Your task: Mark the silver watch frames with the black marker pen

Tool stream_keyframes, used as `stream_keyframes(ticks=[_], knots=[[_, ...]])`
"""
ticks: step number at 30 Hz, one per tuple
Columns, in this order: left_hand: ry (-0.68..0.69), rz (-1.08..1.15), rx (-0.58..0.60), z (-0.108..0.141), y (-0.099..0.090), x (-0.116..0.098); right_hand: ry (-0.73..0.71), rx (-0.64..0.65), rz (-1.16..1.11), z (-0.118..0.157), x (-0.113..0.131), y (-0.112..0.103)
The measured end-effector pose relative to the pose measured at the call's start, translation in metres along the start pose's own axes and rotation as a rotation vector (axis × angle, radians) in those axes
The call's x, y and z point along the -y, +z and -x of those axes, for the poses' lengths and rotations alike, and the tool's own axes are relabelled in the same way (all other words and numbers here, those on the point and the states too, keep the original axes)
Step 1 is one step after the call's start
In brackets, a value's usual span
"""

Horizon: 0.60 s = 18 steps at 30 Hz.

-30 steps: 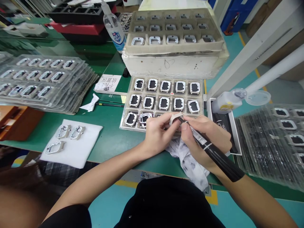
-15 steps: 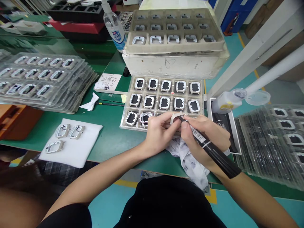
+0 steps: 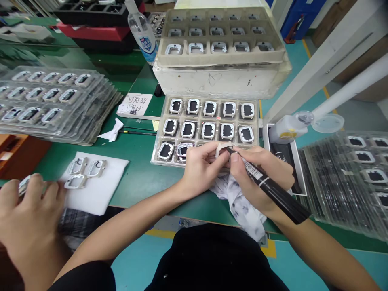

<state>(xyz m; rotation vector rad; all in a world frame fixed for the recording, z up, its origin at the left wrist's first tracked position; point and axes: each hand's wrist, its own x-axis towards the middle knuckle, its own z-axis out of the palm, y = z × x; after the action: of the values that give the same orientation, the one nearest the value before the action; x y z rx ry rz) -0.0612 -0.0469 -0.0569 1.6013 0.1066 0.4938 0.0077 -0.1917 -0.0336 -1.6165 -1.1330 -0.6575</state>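
Observation:
Pinched between the fingers of my left hand (image 3: 201, 167) is a small pale frame (image 3: 222, 148), partly covered by the fingertips. My right hand (image 3: 262, 173) grips a thick black marker (image 3: 277, 198), its tip at the frame's inner edge. Both hands meet over the front edge of a clear tray (image 3: 195, 115) that holds rows of white frames with dark centres. A grey-stained white cloth (image 3: 242, 208) hangs over the table edge beneath my right hand.
Another person's hand (image 3: 30, 214) holds a frame at the far left, beside a white foam pad (image 3: 91, 198) bearing three frames. Stacked trays (image 3: 57, 117) stand left, more trays (image 3: 345, 198) right. A white box (image 3: 218, 81) supports a filled tray behind. A bottle (image 3: 287, 128) stands right.
Another person's hand with a frame has come into view at the far left. My hands keep their hold on the frame and marker, with little movement. The view has shifted slightly.

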Motion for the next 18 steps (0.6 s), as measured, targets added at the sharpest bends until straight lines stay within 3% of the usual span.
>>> stream_keyframes(ticks=[7,10,14,18], knots=[[-0.161,0.185,-0.001,-0.009,0.0,-0.015,0.155,0.006,-0.108,0.0,0.007,-0.005],[-0.176,0.198,0.005,-0.008,-0.002,-0.015,0.2,0.083,-0.079,-0.003,0.011,-0.013],[-0.147,0.205,-0.003,-0.003,-0.004,-0.011,0.165,0.235,-0.069,-0.009,0.015,-0.022],[-0.116,0.208,-0.021,-0.001,-0.003,-0.011,0.113,0.151,-0.094,-0.01,0.018,-0.019]])
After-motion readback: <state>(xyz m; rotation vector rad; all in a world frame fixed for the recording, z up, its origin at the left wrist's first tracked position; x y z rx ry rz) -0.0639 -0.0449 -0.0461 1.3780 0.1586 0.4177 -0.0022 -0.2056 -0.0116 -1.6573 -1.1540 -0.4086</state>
